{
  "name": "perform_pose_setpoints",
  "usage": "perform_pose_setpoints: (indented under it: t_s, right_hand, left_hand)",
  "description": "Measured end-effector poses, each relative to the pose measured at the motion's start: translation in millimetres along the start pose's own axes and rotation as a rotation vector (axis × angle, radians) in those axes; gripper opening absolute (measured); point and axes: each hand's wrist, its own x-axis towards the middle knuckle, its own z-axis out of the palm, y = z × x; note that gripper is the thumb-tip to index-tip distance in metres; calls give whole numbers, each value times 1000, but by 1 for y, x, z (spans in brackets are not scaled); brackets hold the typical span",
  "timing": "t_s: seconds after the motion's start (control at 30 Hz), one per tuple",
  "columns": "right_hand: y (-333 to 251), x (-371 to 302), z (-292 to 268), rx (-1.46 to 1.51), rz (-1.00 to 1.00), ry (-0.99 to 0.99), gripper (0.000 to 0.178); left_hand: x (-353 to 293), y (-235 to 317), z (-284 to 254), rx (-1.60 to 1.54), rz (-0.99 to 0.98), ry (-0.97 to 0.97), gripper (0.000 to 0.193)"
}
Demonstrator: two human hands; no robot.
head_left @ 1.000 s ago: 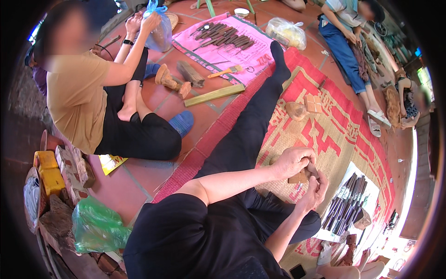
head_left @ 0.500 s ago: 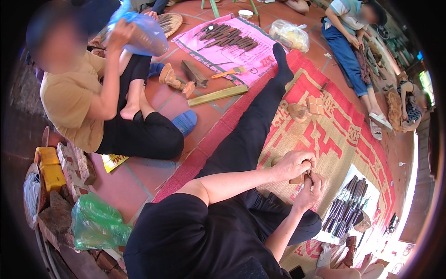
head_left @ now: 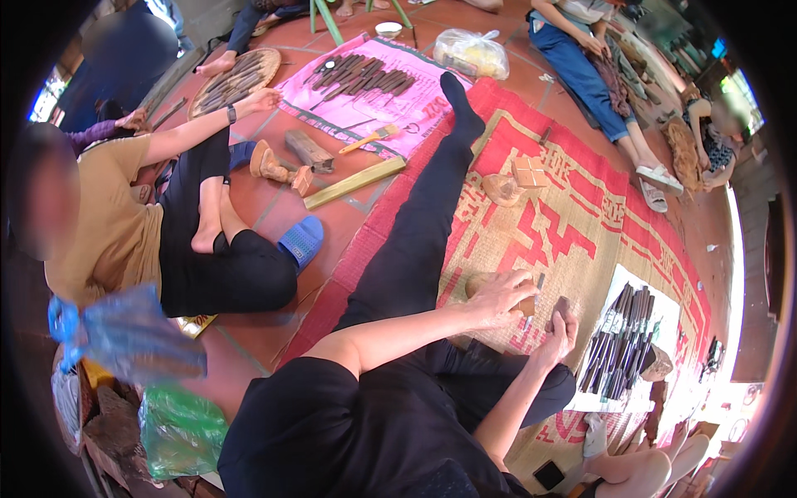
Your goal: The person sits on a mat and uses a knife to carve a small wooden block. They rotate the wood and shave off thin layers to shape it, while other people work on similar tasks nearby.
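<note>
My left hand [head_left: 501, 301] is closed, with a thin grey metal strip [head_left: 540, 282], like a small chisel blade, at its fingertips. In my right hand [head_left: 564, 335] is a small dark brown block [head_left: 560, 308], held upright a little to the right of the strip. Partly hidden beneath my left hand are a wooden block [head_left: 526, 306] and a rounded wooden piece [head_left: 477, 284] on the woven mat [head_left: 581, 286]. Right of my right hand, many slim dark-handled tools [head_left: 618, 340] lie on a white sheet [head_left: 668, 319].
A wooden mallet-like piece [head_left: 502, 190] and a squared block [head_left: 529, 172] sit farther up the mat. Dark tools [head_left: 357, 76] cover a pink cloth [head_left: 311, 62]. A person [head_left: 108, 216] sits at left near a blue plastic bag [head_left: 141, 332]. A phone [head_left: 548, 476] lies near the bottom.
My hands, together before, are now apart, showing the strip and the dark block. The person at left has let go of the blue bag and reaches toward the pink cloth. My view has shifted.
</note>
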Motion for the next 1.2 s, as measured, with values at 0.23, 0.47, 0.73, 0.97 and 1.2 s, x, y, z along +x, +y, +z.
perform_pose_setpoints:
  t_s: [0.23,0.47,0.73,0.97,1.2]
  right_hand:
    - [55,5,-1,-19,189,20,10]
    - [59,4,6,-79,237,-2,17]
    - [67,8,1,-55,277,33,16]
    - [57,4,5,-2,301,33,16]
    - [64,6,2,34,316,45,15]
  left_hand:
    - [2,4,-8,-8,-18,-33,51]
    - [5,21,-7,318,85,-74,70]
    - [14,16,-6,345,-79,-90,72]
    - [39,-14,-40,143,-226,4,69]
    - [37,-36,-54,-53,-296,6,68]
